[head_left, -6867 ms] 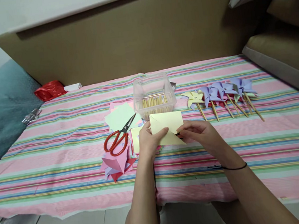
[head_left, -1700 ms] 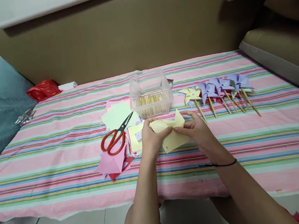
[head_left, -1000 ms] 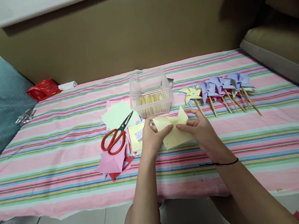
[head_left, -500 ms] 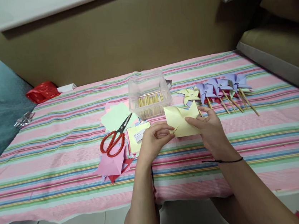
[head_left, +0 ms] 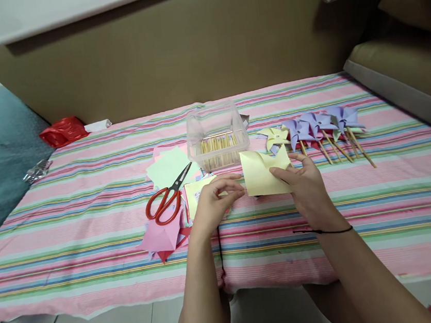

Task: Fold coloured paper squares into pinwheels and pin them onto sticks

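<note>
A pale yellow paper square [head_left: 261,178], partly cut and with curling corners, is pinched along its right side between the thumb and fingers of my right hand [head_left: 306,185]. My left hand [head_left: 219,198] is just off the paper's left edge, fingers loosely curved and apart, with nothing visible in them. Below that hand lies a stack of square papers [head_left: 194,197], yellow on top and partly hidden. Scissors with red handles [head_left: 164,204] rest open to the left, across green sheets [head_left: 172,169] and pink paper [head_left: 163,232].
Behind the paper stands a clear plastic box [head_left: 220,155] of short wooden sticks. Several pinwheels on sticks, purple [head_left: 317,125] and yellow [head_left: 276,137], lie to the right. A red plastic bag [head_left: 64,132] is at the far left. Striped cloth [head_left: 89,212] covers the seat.
My left hand has let go of the paper's lower left corner and drawn away leftward. That corner has flattened out. My right hand still holds the paper.
</note>
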`<state>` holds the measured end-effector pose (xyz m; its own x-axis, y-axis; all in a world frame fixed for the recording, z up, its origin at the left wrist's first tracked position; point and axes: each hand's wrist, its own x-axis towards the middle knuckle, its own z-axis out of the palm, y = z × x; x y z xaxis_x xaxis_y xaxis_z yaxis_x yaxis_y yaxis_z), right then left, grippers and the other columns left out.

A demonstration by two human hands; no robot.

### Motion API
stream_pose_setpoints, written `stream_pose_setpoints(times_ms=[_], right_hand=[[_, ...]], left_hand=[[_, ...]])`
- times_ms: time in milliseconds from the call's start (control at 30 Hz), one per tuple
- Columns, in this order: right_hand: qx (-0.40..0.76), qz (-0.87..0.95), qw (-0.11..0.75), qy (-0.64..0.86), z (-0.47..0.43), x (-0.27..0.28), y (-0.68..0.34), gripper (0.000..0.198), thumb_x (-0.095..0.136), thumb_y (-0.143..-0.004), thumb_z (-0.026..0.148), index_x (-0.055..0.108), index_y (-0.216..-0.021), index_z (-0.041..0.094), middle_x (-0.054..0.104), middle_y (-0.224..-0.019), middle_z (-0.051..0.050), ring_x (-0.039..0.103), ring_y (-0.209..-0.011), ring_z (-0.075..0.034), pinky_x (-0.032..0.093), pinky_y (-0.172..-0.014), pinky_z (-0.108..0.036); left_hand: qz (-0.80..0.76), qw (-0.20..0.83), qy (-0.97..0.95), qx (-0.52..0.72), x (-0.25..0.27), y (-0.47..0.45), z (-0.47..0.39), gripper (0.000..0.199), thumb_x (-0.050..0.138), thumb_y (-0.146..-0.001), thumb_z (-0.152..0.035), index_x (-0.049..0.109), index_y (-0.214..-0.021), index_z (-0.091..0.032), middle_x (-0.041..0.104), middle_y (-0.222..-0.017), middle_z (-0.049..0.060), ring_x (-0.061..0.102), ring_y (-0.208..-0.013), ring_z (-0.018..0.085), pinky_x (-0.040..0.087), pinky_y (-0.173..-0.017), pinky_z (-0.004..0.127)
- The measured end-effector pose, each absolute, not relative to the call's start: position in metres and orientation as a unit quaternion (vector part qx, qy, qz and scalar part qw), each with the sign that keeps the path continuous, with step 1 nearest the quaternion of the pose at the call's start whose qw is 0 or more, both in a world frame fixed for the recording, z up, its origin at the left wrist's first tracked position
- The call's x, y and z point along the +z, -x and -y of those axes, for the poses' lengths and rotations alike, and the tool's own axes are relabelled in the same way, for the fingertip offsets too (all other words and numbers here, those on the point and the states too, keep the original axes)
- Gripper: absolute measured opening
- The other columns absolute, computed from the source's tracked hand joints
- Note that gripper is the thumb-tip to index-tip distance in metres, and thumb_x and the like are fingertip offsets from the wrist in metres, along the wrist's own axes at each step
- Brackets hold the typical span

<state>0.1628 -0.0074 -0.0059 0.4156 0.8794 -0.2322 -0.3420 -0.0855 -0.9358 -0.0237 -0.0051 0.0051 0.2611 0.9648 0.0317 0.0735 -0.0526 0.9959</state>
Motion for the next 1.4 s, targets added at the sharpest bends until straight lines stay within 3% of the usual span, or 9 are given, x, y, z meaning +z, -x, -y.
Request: stream_pose_setpoints(times_ms=[67,233,400,667,933,1133,1200,1300,1400], right_hand=[[0.48,0.238,0.631,0.561,0.007,-0.006,-0.163,0.071,0.086,-0.044,0.029,0.044,-0.101,0.024,0.069,-0.071,0.003,0.067,-0.066,-0.02,0.056,-0.059,-0.033],[0.484,0.241,0.63,0.558,0.007,-0.007,-0.163,0.068,0.086,-0.047,0.027,0.045,-0.101,0.025,0.068,-0.073,0.003,0.067,-0.068,-0.02,0.056,-0.06,-0.033],[0.494,0.253,0.622,0.553,0.009,-0.009,-0.159,0.066,0.086,-0.05,0.025,0.045,-0.103,0.027,0.067,-0.07,0.004,0.067,-0.064,-0.019,0.056,-0.057,-0.031],[0.49,0.257,0.616,0.561,0.01,-0.014,-0.156,0.064,0.087,-0.049,0.023,0.047,-0.099,0.028,0.065,-0.067,0.005,0.066,-0.062,-0.019,0.056,-0.053,-0.031],[0.481,0.273,0.607,0.57,0.012,-0.017,-0.157,0.063,0.088,-0.048,0.024,0.049,-0.098,0.029,0.062,-0.067,0.004,0.065,-0.064,-0.02,0.057,-0.054,-0.031],[0.495,0.276,0.601,0.564,0.013,-0.015,-0.155,0.065,0.088,-0.05,0.025,0.049,-0.102,0.027,0.065,-0.067,0.002,0.066,-0.063,-0.02,0.056,-0.055,-0.031],[0.502,0.283,0.598,0.558,0.014,-0.014,-0.152,0.07,0.088,-0.048,0.027,0.048,-0.105,0.025,0.067,-0.067,0.002,0.066,-0.061,-0.021,0.055,-0.052,-0.032],[0.532,0.286,0.579,0.548,0.016,-0.011,-0.147,0.07,0.088,-0.047,0.029,0.047,-0.104,0.025,0.067,-0.064,0.003,0.066,-0.058,-0.021,0.054,-0.05,-0.03],[0.559,0.291,0.56,0.538,0.018,-0.007,-0.143,0.069,0.087,-0.048,0.03,0.046,-0.104,0.025,0.07,-0.067,0.002,0.067,-0.057,-0.02,0.053,-0.049,-0.03]], left_hand=[[-0.449,0.529,-0.572,0.436,0.009,0.037,0.007,0.007,0.069,-0.072,-0.024,0.071,-0.074,-0.017,0.067,-0.107,0.01,0.061,-0.104,0.021,0.049,-0.086,0.03],[-0.56,0.513,-0.447,0.473,0.021,0.085,0.018,0.02,0.075,-0.066,-0.032,0.067,-0.075,-0.016,0.066,-0.074,0.004,0.064,-0.073,0.015,0.051,-0.075,0.029],[-0.697,0.389,-0.416,0.436,0.015,0.139,0.032,0.021,0.074,-0.06,-0.033,0.062,-0.065,-0.016,0.06,-0.057,0.0,0.058,-0.058,0.014,0.05,-0.064,0.029],[-0.841,0.273,-0.384,0.266,-0.001,0.187,0.046,0.01,0.067,-0.055,-0.029,0.066,-0.059,-0.02,0.063,-0.052,0.004,0.06,-0.056,0.021,0.044,-0.054,0.03],[-0.849,0.277,-0.361,0.269,-0.004,0.199,0.049,0.011,0.068,-0.054,-0.029,0.064,-0.054,-0.019,0.065,-0.054,0.007,0.061,-0.058,0.023,0.042,-0.051,0.03],[-0.822,0.25,-0.393,0.328,0.012,0.178,0.045,0.017,0.066,-0.063,-0.035,0.065,-0.063,-0.019,0.067,-0.065,0.005,0.058,-0.061,0.018,0.04,-0.054,0.027],[-0.758,0.276,-0.435,0.402,0.019,0.155,0.039,0.021,0.065,-0.068,-0.04,0.064,-0.068,-0.018,0.063,-0.063,0.002,0.054,-0.059,0.014,0.038,-0.053,0.024],[-0.634,0.408,-0.455,0.474,0.024,0.11,0.027,0.024,0.064,-0.072,-0.042,0.064,-0.076,-0.018,0.059,-0.063,0.0,0.049,-0.053,0.01,0.037,-0.05,0.022],[-0.553,0.492,-0.467,0.483,0.019,0.067,0.018,0.023,0.064,-0.074,-0.039,0.063,-0.077,-0.017,0.065,-0.079,0.004,0.057,-0.062,0.011,0.043,-0.054,0.021]])
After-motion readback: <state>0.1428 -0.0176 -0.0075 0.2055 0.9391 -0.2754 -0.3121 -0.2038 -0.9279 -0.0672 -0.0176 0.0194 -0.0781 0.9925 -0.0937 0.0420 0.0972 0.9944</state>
